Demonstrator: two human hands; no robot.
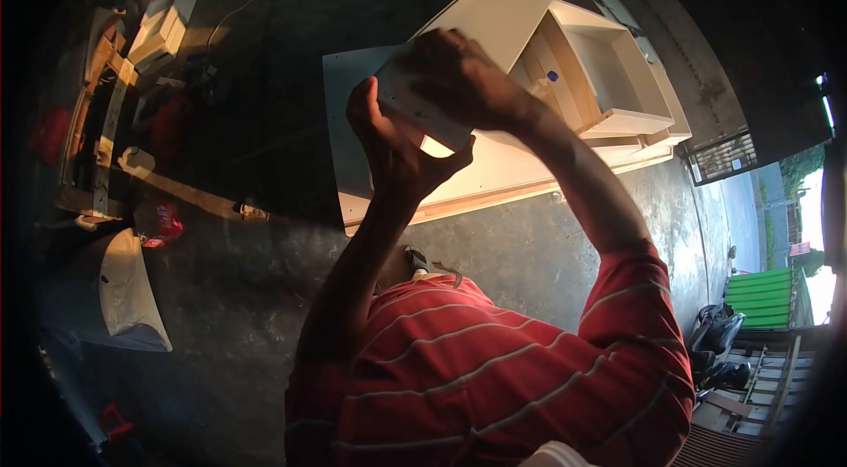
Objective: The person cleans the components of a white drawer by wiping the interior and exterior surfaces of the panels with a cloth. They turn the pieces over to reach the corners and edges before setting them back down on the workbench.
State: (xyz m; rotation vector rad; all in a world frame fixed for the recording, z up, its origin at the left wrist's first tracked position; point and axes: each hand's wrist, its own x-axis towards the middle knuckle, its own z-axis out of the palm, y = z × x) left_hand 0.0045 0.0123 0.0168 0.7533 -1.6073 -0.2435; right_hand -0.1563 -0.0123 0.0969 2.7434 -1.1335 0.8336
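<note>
My left hand (395, 149) grips a pale board with small holes (399, 102), fingers at its left edge and thumb at its lower right. Over the board's upper side is my right hand (468, 83), its fingers curled and slightly blurred. Whatever may be in those fingers is hidden. Beneath both hands lies a large pale furniture panel (494, 171). A cabinet-like body with an open drawer-shaped box (622, 70) stands on it at the right. A small blue round thing (552, 76) shows beside that box.
A wooden frame (110, 127) and a long wooden piece (181, 189) are at the left, near a red packet (163, 224). A curved sheet (134, 290) lies below them. Cardboard (684, 43) is at the upper right, and a green ribbed panel (759, 297) stands outside.
</note>
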